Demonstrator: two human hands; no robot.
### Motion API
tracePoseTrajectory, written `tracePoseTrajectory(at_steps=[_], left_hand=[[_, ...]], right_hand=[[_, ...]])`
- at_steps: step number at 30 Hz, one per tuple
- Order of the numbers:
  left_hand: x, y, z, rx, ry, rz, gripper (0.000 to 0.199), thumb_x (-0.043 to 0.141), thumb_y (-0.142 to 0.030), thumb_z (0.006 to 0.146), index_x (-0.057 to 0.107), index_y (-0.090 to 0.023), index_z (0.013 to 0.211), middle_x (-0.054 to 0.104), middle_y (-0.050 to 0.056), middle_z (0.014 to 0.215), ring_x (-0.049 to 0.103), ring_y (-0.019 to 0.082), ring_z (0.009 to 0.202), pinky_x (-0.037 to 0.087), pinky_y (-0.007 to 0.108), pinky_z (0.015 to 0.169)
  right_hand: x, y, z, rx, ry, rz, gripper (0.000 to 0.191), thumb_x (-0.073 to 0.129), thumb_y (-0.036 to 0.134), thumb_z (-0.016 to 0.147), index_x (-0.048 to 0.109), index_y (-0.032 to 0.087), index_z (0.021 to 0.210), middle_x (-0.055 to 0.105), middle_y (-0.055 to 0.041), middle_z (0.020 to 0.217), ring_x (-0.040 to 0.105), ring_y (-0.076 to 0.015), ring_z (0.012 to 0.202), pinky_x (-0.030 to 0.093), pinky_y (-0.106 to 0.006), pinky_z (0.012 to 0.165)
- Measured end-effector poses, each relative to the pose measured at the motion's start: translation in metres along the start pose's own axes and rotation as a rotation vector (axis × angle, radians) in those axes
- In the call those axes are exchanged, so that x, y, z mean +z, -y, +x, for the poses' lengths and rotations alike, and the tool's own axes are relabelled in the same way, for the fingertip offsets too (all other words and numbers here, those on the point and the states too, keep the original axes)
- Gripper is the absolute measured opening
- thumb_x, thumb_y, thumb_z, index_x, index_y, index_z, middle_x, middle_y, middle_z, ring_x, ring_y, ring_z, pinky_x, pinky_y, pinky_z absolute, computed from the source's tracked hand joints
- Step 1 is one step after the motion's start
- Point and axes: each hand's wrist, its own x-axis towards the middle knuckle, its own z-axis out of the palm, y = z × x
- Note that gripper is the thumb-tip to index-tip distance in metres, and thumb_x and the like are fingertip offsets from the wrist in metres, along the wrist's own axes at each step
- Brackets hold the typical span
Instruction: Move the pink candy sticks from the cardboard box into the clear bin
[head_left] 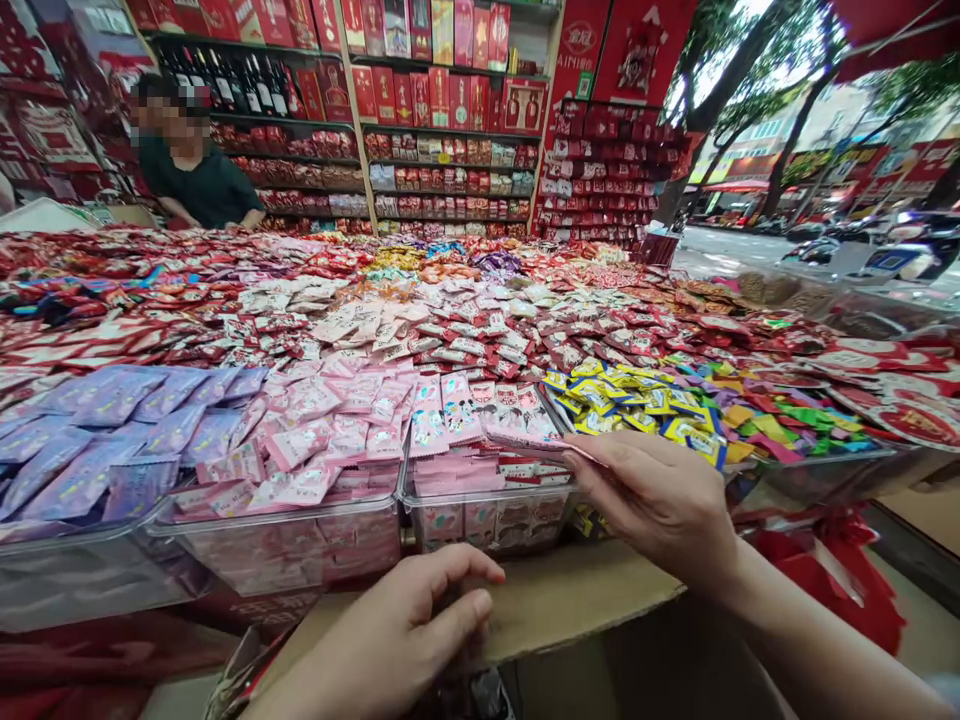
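Observation:
My right hand [660, 500] pinches the right edge of a flat pink-and-white candy packet [529, 437] between thumb and fingers. The packet lies level over the right half of a clear plastic bin [487, 497]. Pink packets with cartoon prints [439, 412] fill that bin in neat rows. My left hand [397, 630] hovers in front of the bin, over an open cardboard box [577, 600]. Its thumb and fingers are curved and apart, and nothing shows between them.
Pink packets [315, 440] and purple packets [112, 410] fill bins on the left. Yellow-and-blue packets [637, 405] lie on the right. Behind the candy display stands a person [199, 180] before shelves of red boxes [450, 100]. A red bag [832, 580] hangs at lower right.

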Motion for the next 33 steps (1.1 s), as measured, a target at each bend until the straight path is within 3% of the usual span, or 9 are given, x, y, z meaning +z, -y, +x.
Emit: tracePoseTrajectory(at_steps=[6, 10, 15, 22, 26, 33], left_hand=[[0.002, 0.002, 0.000, -0.021, 0.031, 0.080, 0.028, 0.045, -0.036, 0.081, 0.055, -0.023, 0.103, 0.058, -0.002, 0.079, 0.051, 0.015, 0.074, 0.037, 0.022, 0.065], [0.000, 0.000, 0.000, -0.024, 0.026, 0.134, 0.029, 0.044, -0.037, 0.081, 0.055, -0.024, 0.105, 0.059, -0.002, 0.082, 0.052, 0.016, 0.076, 0.037, 0.023, 0.066], [-0.001, 0.000, -0.001, -0.021, 0.004, 0.198, 0.030, 0.045, -0.038, 0.081, 0.055, -0.026, 0.106, 0.061, -0.001, 0.088, 0.053, 0.018, 0.082, 0.038, 0.025, 0.072], [-0.001, -0.004, -0.004, -0.044, -0.010, 0.225, 0.030, 0.048, -0.037, 0.079, 0.057, -0.026, 0.106, 0.063, 0.001, 0.095, 0.054, 0.021, 0.090, 0.037, 0.027, 0.078], [0.000, -0.003, -0.003, -0.034, -0.020, 0.242, 0.030, 0.048, -0.034, 0.079, 0.058, -0.026, 0.105, 0.064, 0.000, 0.093, 0.055, 0.020, 0.087, 0.038, 0.025, 0.076], [0.000, -0.001, -0.001, -0.019, -0.020, 0.274, 0.030, 0.048, -0.034, 0.078, 0.058, -0.025, 0.105, 0.065, 0.001, 0.091, 0.056, 0.019, 0.084, 0.039, 0.024, 0.073]], right_hand=[[0.003, -0.016, 0.005, 0.004, -0.009, -0.171, 0.021, 0.051, 0.016, 0.080, 0.060, 0.014, 0.099, 0.066, -0.0066, 0.084, 0.060, -0.0137, 0.074, 0.044, -0.023, 0.068], [0.024, -0.031, 0.032, -0.056, 0.191, -0.365, 0.024, 0.040, 0.019, 0.086, 0.060, 0.013, 0.098, 0.064, -0.0075, 0.078, 0.058, -0.0150, 0.069, 0.040, -0.025, 0.060], [0.054, -0.033, 0.060, -0.145, 0.510, -0.482, 0.028, 0.031, 0.011, 0.086, 0.058, 0.010, 0.093, 0.061, -0.0091, 0.077, 0.055, -0.0187, 0.068, 0.034, -0.028, 0.056], [0.071, -0.025, 0.060, -0.051, 0.714, -0.254, 0.017, 0.041, 0.013, 0.082, 0.057, 0.011, 0.085, 0.060, -0.0096, 0.085, 0.056, -0.0183, 0.078, 0.038, -0.026, 0.064], [0.070, -0.031, 0.061, -0.044, 0.795, -0.064, 0.021, 0.046, 0.012, 0.077, 0.058, 0.009, 0.094, 0.059, -0.0118, 0.094, 0.054, -0.0186, 0.091, 0.039, -0.026, 0.076], [0.070, -0.039, 0.061, -0.010, 0.810, 0.060, 0.028, 0.045, 0.008, 0.074, 0.061, 0.010, 0.096, 0.057, -0.0124, 0.104, 0.052, -0.0191, 0.098, 0.040, -0.028, 0.084]])
